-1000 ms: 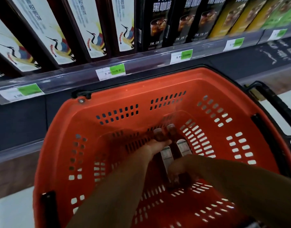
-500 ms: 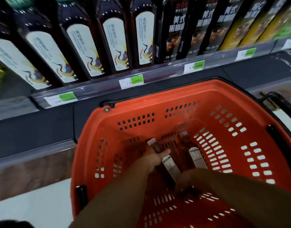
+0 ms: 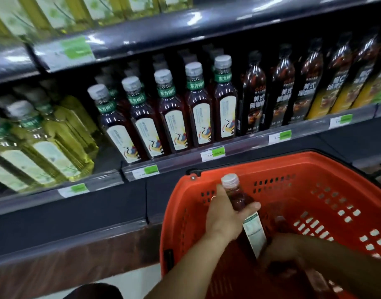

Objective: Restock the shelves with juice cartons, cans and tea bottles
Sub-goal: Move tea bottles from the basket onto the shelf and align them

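While I'm crouching by the drinks shelf [image 3: 228, 145], I'm gripping one dark tea bottle [image 3: 241, 201] in my left hand [image 3: 225, 216].

It's tilting cap-up over the orange basket [image 3: 178, 212], my fingers and thumb wrapping round its neck. My right hand [image 3: 280, 253] is curling round a second bottle [image 3: 281, 223] lower down in the basket, though it's pretty blurry there. Matching dark bottles [image 3: 174, 117] are standing in a row on the shelf just above.

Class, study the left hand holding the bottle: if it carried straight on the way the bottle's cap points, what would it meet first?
Probably the basket's far rim, then the shelf edge. The left hand grips the bottle, cap aimed up and away; depth is unclear.
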Demonstrator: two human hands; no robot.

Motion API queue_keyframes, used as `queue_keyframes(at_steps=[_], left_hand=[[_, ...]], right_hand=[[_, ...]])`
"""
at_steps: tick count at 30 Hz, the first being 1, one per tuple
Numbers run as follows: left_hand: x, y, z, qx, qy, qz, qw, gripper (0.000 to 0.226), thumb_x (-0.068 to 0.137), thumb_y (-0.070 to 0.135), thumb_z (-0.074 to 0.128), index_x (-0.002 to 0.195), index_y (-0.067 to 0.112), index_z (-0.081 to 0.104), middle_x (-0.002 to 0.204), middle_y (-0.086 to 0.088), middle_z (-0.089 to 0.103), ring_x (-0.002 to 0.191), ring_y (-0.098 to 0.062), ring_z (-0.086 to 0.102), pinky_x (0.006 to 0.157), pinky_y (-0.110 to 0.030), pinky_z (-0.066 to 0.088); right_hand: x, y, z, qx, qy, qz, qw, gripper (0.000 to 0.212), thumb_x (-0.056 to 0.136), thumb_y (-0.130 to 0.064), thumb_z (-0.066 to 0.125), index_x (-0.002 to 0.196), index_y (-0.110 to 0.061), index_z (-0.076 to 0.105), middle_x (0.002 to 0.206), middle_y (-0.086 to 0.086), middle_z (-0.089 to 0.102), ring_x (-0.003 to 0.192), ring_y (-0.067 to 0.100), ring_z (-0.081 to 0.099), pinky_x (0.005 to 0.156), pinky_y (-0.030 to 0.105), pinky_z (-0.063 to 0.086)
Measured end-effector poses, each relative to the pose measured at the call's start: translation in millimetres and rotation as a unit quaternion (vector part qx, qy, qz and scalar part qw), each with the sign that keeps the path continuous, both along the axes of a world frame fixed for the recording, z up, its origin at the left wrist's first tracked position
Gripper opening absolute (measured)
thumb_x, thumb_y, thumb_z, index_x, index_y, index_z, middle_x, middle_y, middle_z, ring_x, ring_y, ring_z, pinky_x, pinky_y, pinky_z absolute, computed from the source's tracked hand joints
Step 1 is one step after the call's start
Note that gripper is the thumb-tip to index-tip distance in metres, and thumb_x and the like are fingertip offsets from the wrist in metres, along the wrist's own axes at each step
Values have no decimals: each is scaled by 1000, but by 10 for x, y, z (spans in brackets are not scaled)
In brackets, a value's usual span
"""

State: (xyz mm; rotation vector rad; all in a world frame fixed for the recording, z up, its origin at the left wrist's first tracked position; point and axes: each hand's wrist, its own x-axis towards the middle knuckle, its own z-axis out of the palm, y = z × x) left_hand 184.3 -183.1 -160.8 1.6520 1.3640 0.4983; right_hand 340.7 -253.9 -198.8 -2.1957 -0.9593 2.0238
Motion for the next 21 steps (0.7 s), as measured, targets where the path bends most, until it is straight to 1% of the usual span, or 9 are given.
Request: queue_keyframes(at_steps=[1,3,7,9,12,14,15,18,21], left_hand=[[-86,5,171,18,-13,-9,1000,71,75,53,87,128,27,47,119,8,68,103,-3,65,97,-23,50],[-301,16,495,54,-42,-24,997,66,76,52,87,124,30,48,113,14,67,90,13,63,81,-5,45],[-867,103,1103,143,-72,-36,986,69,71,65,83,127,46,47,118,22,66,109,10,58,90,-7,43],[-1216,206,1371,171,-86,-22,981,71,67,70,81,126,47,49,116,28,67,108,16,58,88,-6,44],[-1746,412,1665,202,-90,37,974,75,62,76,80,122,40,55,114,23,71,106,6,65,93,-30,54],[-2065,567,1773,215,-94,74,969,67,71,68,82,123,32,59,113,15,74,105,-4,70,92,-44,59],[-2213,649,1802,222,-99,91,966,60,76,61,82,122,28,61,111,13,75,104,-4,71,93,-45,59],[-2594,902,1849,235,-101,128,958,42,84,44,82,118,26,65,108,14,77,100,-1,71,94,-38,58],[-2885,1135,1833,234,-82,157,956,47,81,42,85,118,26,61,103,16,76,90,9,70,75,-18,57]], right_hand=[[-42,-1,103,27,22,-27,999,12,77,2,80,76,-5,71,67,9,71,49,14,65,48,24,51],[-180,22,326,78,51,-50,994,18,71,6,83,73,-6,70,63,7,69,50,13,65,48,24,52],[-618,179,816,140,100,-48,984,33,68,8,85,98,3,71,80,12,75,71,19,71,65,28,58],[-884,315,1027,175,120,-65,975,41,69,12,82,105,5,65,86,17,77,77,24,75,67,29,59],[-1316,604,1284,204,174,-93,959,46,71,14,80,114,7,62,94,23,76,89,32,76,70,32,61],[-1628,841,1400,219,214,-98,947,46,73,15,78,116,7,63,98,23,76,93,34,75,74,34,62],[-1786,961,1428,226,230,-107,941,48,72,16,77,117,8,62,99,23,75,93,35,75,75,35,63],[-2271,1290,1431,237,277,-134,922,41,73,21,73,112,9,68,102,23,75,98,34,74,78,36,63],[-2697,1551,1331,229,322,-171,902,39,74,22,70,110,6,71,107,23,74,105,36,71,87,43,61]])
